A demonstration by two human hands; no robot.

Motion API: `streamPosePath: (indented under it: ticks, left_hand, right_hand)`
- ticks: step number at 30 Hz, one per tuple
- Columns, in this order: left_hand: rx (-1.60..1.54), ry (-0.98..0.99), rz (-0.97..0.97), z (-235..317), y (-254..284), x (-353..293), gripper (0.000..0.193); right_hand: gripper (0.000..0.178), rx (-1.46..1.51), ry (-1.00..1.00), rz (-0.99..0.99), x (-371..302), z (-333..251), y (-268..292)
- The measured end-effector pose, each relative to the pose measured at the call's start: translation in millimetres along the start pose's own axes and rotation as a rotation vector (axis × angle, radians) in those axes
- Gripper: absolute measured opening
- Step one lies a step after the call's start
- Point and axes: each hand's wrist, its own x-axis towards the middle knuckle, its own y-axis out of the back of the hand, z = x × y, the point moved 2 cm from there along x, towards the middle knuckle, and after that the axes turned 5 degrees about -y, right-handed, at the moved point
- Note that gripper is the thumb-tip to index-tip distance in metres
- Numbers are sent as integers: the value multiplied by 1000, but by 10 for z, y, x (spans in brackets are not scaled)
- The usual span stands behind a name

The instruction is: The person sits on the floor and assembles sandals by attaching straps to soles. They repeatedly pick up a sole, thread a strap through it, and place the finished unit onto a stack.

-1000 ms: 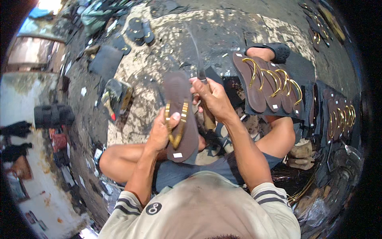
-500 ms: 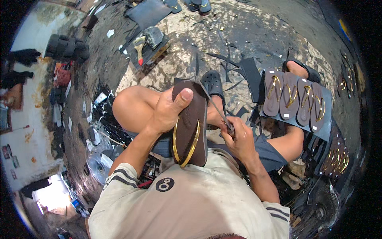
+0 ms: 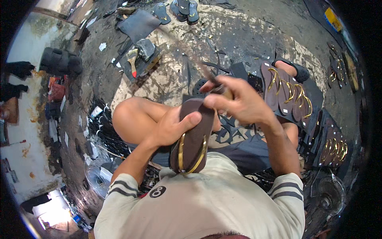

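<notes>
My left hand (image 3: 172,126) grips a brown flip-flop (image 3: 193,145) with gold straps, held in front of my shirt. The thumb presses on the footbed, while the fingers wrap behind the sole. At the sandal's far end, my right hand (image 3: 248,102) is closed round the handle of a knife (image 3: 210,75). Its long thin blade is smeared by motion and points away, up and to the left, apart from the sole. Fingertips of the right hand are close to the sole's edge; whether they touch it I cannot tell.
Several brown gold-strapped sandals (image 3: 285,97) lie in a row by my right foot, with more gold-strapped sandals (image 3: 333,151) nearer. A paintbrush (image 3: 132,61) and a grey block (image 3: 145,48) sit at far left. Black offcuts (image 3: 225,131) litter the floor. A fan (image 3: 328,195) stands at near right.
The knife has swung off the sandal's right edge and now points away. My right hand has moved up towards the sandal's far end. The sandal has shifted slightly nearer to me.
</notes>
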Motion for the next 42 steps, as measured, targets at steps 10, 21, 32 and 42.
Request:
streamPosePath:
  ticks: [10,21,32,42]
  left_hand:
    - [-282,-211,348,-445,-461,365,63]
    - [-991,-237,890,-382,-160,391,36]
    - [-832,-235,804,-647,-285,134,33]
    - [-752,-131,762,-755,-271,-215,42]
  right_hand:
    - [28,640,14,509,-199,528,-194]
    - [24,-420,166,656,-468,1263,-892]
    - [40,-504,164,463,-178,637,-649]
    - [36,-479,57,163,-524,703,-579]
